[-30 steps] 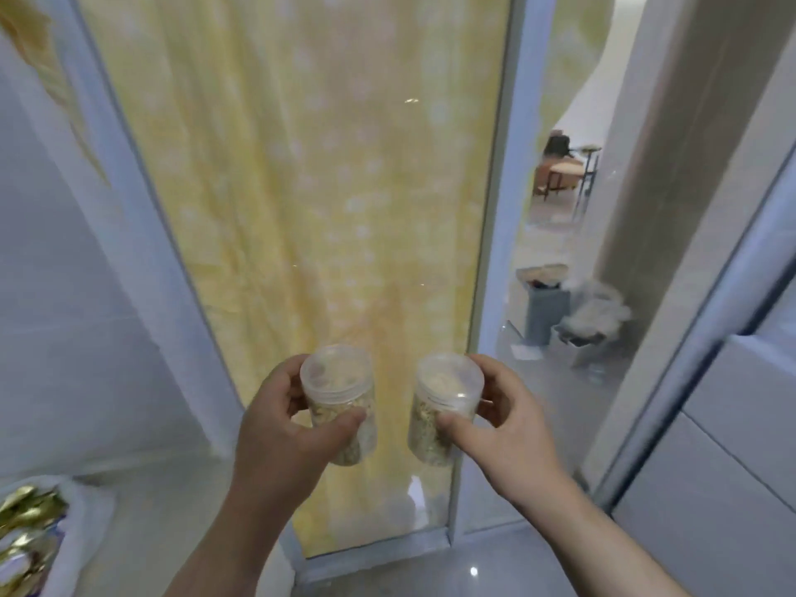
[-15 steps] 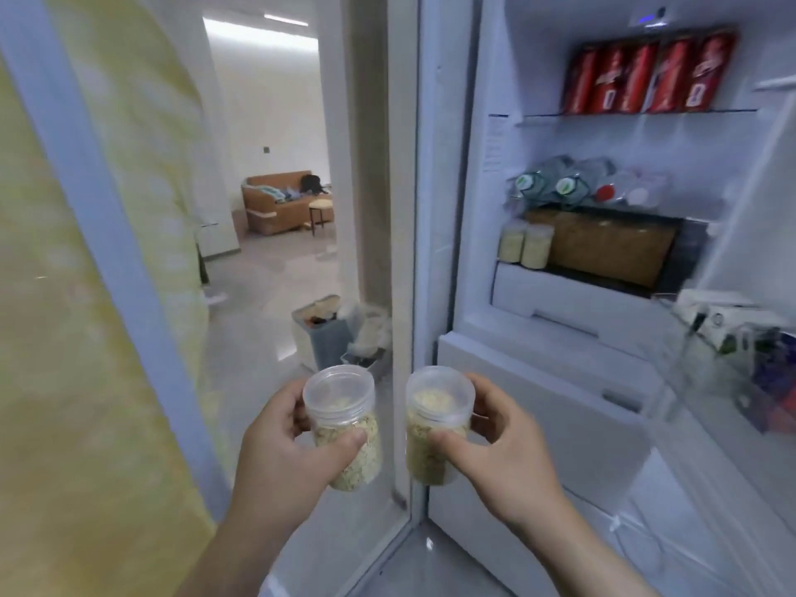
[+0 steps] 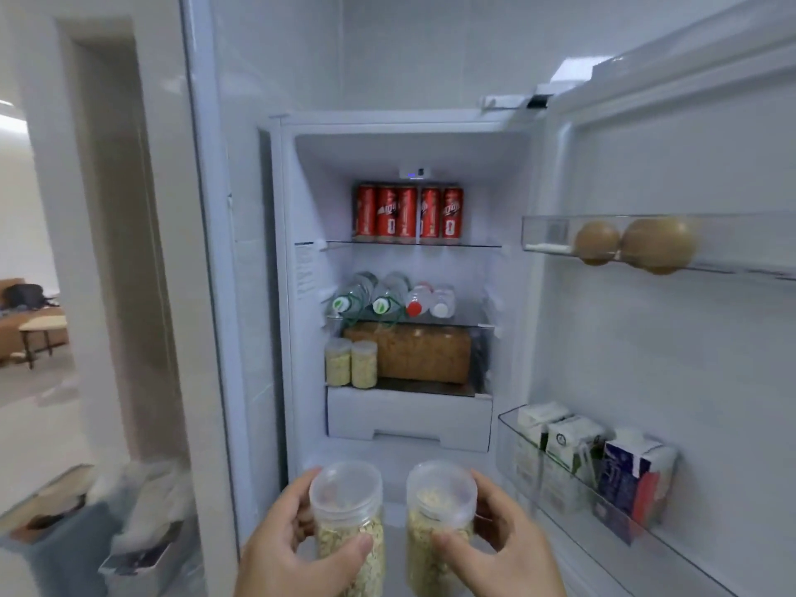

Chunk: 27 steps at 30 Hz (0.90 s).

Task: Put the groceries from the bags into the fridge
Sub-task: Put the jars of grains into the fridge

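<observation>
Jars come as a pair: the left jar (image 3: 346,523) and the right jar (image 3: 439,523), clear plastic with screw lids and pale flaky contents, are held upright and just beside each other, low in front of the open fridge (image 3: 430,144). The left hand (image 3: 280,553) grips one and the right hand (image 3: 512,553) grips the other, fingers (image 3: 301,482) curled behind the lids and thumbs pressed on the near walls. One jar per hand probably saves a trip.

Straight ahead, on the lowest shelf above the white drawer (image 3: 409,417), two matching jars (image 3: 351,364) stand touching beside a brown block (image 3: 413,353). Keeping like with like makes that shelf the likely spot, though the room left there looks tight.

Higher up lie water bottles (image 3: 392,297), then red cans (image 3: 407,213). On the open door at right, cartons (image 3: 573,450) fill the lower bin and eggs (image 3: 633,245) sit in the upper one.
</observation>
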Tool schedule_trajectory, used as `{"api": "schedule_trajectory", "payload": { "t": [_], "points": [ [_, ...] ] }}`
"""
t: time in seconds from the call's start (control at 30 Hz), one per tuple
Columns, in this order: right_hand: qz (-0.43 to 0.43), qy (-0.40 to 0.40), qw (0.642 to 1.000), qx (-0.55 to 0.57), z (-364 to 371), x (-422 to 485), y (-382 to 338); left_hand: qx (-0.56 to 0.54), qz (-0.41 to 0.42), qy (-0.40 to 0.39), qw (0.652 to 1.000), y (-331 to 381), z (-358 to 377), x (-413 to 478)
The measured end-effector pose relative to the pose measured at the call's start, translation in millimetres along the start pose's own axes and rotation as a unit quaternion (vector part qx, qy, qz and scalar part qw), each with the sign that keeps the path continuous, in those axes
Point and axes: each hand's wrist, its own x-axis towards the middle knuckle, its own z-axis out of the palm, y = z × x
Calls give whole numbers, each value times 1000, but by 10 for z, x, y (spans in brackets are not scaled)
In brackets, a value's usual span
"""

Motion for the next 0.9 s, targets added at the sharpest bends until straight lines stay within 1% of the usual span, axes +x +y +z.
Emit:
{"api": "schedule_trajectory", "payload": {
  "t": [0.13,0.27,0.4,0.6,0.7,0.9],
  "points": [
    [0,39,999,1,268,260,-82,-26,-7,-45,999,50,-119,494],
    [-10,72,997,-4,463,531,-111,-32,5,-67,997,-13,-205,918],
    [-16,82,996,-18,568,856,-97,-39,24,-86,995,-80,-165,1306],
    [-39,107,993,-21,608,1515,39,-35,42,-99,994,-269,197,1970],
    [-50,134,990,-15,564,1912,123,-37,54,-98,993,-341,455,2313],
    [-70,172,982,-17,479,2607,233,-30,97,-110,989,-339,918,2886]
  ]
}}
